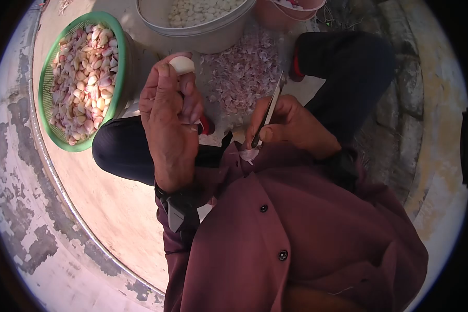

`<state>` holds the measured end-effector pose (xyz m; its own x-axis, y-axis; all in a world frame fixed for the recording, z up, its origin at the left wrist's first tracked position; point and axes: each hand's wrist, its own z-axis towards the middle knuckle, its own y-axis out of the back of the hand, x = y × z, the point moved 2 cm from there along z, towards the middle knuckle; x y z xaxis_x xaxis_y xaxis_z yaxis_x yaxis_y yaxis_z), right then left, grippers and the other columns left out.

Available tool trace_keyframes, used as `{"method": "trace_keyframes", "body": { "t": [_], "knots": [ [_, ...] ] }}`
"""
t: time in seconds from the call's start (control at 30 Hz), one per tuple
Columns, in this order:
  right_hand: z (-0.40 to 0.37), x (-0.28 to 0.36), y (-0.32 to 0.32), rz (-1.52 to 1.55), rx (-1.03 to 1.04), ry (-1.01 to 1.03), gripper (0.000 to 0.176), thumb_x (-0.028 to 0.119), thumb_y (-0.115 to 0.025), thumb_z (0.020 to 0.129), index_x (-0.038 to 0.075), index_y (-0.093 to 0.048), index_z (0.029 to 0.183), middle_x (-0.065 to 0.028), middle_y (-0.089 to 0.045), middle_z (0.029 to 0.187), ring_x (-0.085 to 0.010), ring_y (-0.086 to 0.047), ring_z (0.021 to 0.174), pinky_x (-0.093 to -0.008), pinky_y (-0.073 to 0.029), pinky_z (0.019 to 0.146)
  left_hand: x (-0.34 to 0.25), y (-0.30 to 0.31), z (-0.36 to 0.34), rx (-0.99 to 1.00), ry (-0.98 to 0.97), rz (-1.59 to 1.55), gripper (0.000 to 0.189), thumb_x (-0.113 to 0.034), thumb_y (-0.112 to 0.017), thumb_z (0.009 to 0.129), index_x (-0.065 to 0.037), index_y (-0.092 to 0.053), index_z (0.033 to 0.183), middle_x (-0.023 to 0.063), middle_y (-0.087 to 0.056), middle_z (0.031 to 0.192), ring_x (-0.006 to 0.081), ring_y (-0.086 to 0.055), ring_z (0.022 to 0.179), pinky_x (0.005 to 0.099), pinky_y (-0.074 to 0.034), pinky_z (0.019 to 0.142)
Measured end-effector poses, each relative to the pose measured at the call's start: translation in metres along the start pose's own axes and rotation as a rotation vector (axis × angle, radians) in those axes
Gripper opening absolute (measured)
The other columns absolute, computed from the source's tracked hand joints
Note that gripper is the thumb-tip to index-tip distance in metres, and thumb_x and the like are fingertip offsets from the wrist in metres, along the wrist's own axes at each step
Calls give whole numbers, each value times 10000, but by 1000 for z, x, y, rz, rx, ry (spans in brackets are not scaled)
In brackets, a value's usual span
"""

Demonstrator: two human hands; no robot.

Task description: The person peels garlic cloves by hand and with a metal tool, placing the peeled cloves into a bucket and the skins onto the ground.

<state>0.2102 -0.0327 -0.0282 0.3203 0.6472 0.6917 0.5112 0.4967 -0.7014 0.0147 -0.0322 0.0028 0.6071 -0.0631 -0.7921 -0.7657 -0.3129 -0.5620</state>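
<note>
Peeled white garlic clove sits pinched at fingertips of my left hand, centre, fingers closed round it. My right hand, just right, clamps thin steel knife; pinkish skin scrap at near tip. Green plastic basket of unpeeled cloves far left. Grey metal bowl of peeled cloves far centre. Pile of loose skins near bowl.

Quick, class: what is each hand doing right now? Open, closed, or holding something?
Left hand: closed, pinching a peeled garlic clove.
Right hand: closed around a small knife.
</note>
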Motion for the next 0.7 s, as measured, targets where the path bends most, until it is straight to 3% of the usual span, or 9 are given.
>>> {"method": "trace_keyframes", "body": {
  "t": [0.13,0.2,0.23,0.33,0.4,0.47,0.5,0.6,0.7],
  "knots": [
    [2,-11,23,-163,-61,-12,134,120,-682,883,26,-625,960,-53,-672,900,-122,-627,865,-272,-480,814,-70,-25,70,179,-309,252,252,-199,-565,970,22,-572,1092,8,-510,735,38,-331,506,185,-270,454],
    [-2,-13,23,-209,-54,-30,127,123,-675,889,31,-625,960,-44,-668,907,-114,-620,870,-267,-474,823,-84,-37,104,19,-453,893,336,-164,-618,932,45,-555,1188,-14,-474,748,30,-329,551,197,-260,487],
    [-4,-13,22,-181,-82,-3,132,127,-675,890,29,-626,963,-40,-664,905,-112,-617,867,-265,-471,823,-81,-44,107,-28,-504,898,350,-110,-639,894,52,-544,1188,-12,-492,768,26,-366,568,192,-278,494],
    [-7,-15,33,-87,-174,75,155,150,-677,894,27,-628,974,-31,-658,905,-106,-610,864,-262,-470,814,-76,-41,108,45,-364,517,252,-13,-528,895,27,-503,1142,42,-543,844,55,-373,594,202,-311,506],
    [-12,-15,40,-20,-235,105,174,170,-679,897,27,-630,982,-27,-655,906,-103,-607,863,-262,-471,806,-63,-18,105,269,-89,197,311,2,-519,884,79,-467,1180,114,-556,977,66,-368,625,185,-321,512],
    [-12,-12,48,-271,-384,60,210,213,-677,904,34,-635,1007,-20,-650,901,-95,-602,874,-257,-471,789,-39,-9,75,236,46,89,297,53,-448,858,81,-449,1153,184,-550,1097,75,-354,610,184,-324,489],
    [-9,-19,61,-667,-409,92,228,240,-665,916,40,-638,1024,-32,-666,939,-79,-600,865,-236,-473,764,-27,-3,60,248,91,80,282,54,-436,857,77,-453,1138,196,-554,1105,74,-363,609,182,-323,481],
    [-7,-17,58,-353,-480,144,220,232,-655,922,42,-636,1031,-55,-682,986,-69,-602,845,-212,-479,736,7,4,13,92,202,23,244,84,-432,831,19,-446,1065,206,-601,1053,68,-367,540,185,-310,446],
    [-4,-16,53,-272,-462,109,207,218,-646,927,41,-632,1033,-66,-688,1007,-64,-605,798,-208,-493,716,31,8,-22,20,254,26,164,-6,-439,953,-31,-396,1109,227,-619,1041,61,-374,519,192,-322,432]
  ]
}}
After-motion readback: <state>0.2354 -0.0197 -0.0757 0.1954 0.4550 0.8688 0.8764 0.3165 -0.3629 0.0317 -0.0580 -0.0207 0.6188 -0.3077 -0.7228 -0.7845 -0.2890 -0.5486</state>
